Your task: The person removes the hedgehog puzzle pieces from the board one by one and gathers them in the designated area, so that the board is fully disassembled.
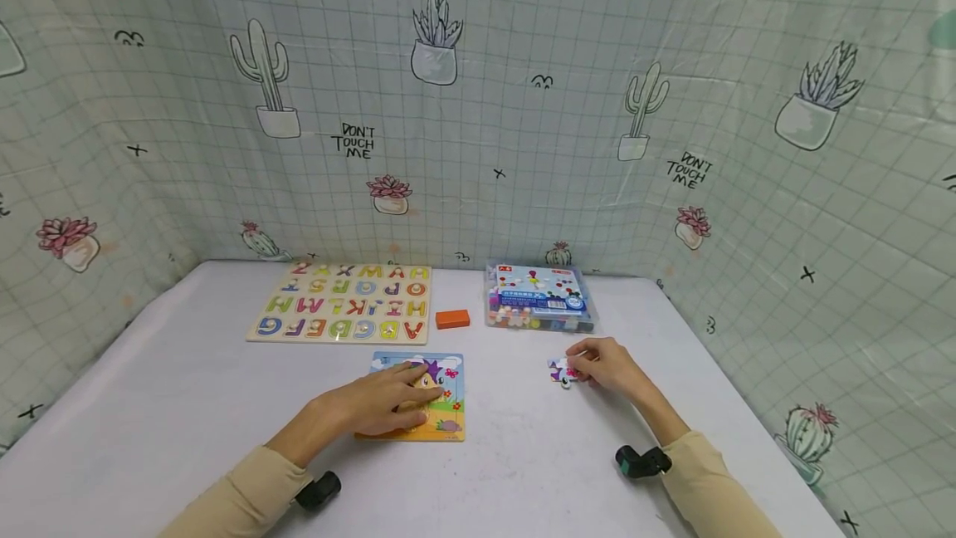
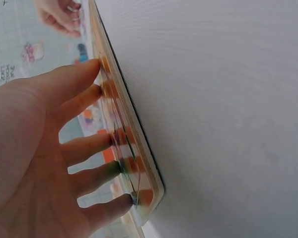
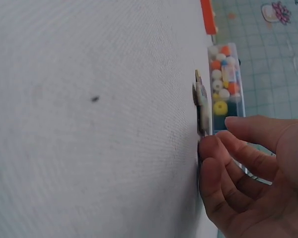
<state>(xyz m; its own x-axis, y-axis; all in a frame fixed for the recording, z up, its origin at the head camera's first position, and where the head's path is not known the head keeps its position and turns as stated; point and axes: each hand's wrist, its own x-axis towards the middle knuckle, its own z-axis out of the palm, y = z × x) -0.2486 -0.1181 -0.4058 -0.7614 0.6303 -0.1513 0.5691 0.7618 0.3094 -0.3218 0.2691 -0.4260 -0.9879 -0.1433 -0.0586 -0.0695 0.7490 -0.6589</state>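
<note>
Meanwhile, right of the head view's center, the right hand (image 1: 607,365) meets pieces (image 1: 565,375), probably light, stiff and best edge-held. Left wrist: the left hand (image 2: 49,141) spreads across the board (image 2: 144,171). Right wrist: curled fingers (image 3: 211,173) leave any pinch uncertain.

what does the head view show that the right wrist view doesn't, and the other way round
Only the head view: the alphabet board, the picture puzzle board, the left hand resting on it with fingers spread, and the tan sleeves.

Only the right wrist view: the palm side of the right hand, and the puzzle pieces seen nearly edge-on.

Both: the right hand at the puzzle pieces, the clear bead box, the orange block, the white tabletop and the patterned curtain.
</note>
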